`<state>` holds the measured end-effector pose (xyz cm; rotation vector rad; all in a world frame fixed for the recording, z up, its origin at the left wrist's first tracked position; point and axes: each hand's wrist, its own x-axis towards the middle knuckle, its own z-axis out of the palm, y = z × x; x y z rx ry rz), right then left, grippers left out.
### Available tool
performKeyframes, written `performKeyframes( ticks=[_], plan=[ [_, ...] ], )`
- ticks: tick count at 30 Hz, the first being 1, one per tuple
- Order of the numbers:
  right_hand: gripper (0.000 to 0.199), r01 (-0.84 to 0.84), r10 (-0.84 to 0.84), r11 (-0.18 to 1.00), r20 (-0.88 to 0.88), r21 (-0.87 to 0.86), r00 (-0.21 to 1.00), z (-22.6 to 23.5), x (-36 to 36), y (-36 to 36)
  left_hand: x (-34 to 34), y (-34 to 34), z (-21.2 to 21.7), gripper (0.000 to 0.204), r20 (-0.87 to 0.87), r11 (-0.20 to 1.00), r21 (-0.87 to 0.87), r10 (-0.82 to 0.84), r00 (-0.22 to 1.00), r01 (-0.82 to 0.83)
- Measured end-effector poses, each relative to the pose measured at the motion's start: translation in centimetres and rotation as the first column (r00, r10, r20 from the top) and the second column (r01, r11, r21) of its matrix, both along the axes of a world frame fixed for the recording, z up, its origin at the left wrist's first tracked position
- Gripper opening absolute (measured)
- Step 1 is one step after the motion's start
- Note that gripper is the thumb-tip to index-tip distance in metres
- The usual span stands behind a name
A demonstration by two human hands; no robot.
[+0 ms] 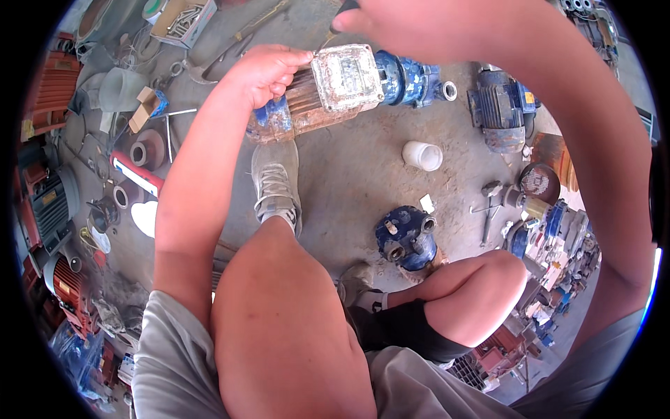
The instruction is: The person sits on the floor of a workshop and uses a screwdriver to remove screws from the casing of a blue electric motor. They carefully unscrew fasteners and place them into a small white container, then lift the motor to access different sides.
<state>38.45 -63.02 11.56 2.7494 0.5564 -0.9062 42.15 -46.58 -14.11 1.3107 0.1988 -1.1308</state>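
Observation:
A motor with a rusty, ribbed body (300,105) and a blue pump end (405,78) lies on the floor in front of me. On top of it sits a square terminal box cover (347,77) with worn white paint. My left hand (272,73) is closed, thumb and forefinger pinched at the cover's upper left corner; what lies between the fingertips is too small to tell. At the top edge my right hand (356,22) grips the dark handle of a screwdriver (347,7), partly cut off. Its thin shaft points down toward that same corner.
My shoe (276,178) rests against the motor's near end. A white plastic cup (422,156), a blue pump part (407,239) and another blue motor (501,112) stand to the right. A hammer (199,72) and a box of bolts (183,24) lie at the far left.

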Motion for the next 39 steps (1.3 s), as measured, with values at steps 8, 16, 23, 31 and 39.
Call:
performKeyframes(
  ticks=[8, 16, 23, 31, 39],
  plan=[
    [0.029, -0.033, 0.020, 0.996, 0.159, 0.082, 0.987, 0.0, -0.7, -0.3, 0.1, -0.1, 0.2, 0.017, -0.040, 1.000, -0.007, 0.008, 0.999, -0.008],
    [0.027, -0.195, 0.197, 0.980, 0.027, -0.048, 0.980, -1.9, 0.7, -0.4, 0.5, 0.3, 0.1, 0.025, -0.121, 0.999, -0.039, -0.004, 0.993, -0.001],
    [0.034, -0.060, 0.059, 0.994, -0.011, -0.096, 0.998, -3.3, 0.5, -0.9, 1.2, 0.2, 0.2, 0.025, -0.167, 1.000, -0.014, -0.019, 0.986, 0.017],
    [0.034, -0.061, 0.016, 0.988, -0.297, -0.143, 0.955, -3.0, 2.8, -0.9, 1.7, 0.0, -0.6, 0.022, -0.198, 0.996, -0.082, -0.043, 0.979, 0.027],
    [0.037, 0.770, -0.684, 0.636, -0.424, 0.050, 0.593, -4.8, 1.6, -1.4, 1.8, 0.5, -1.3, 0.015, -0.238, 0.996, -0.058, -0.083, 0.968, 0.071]
  ],
)
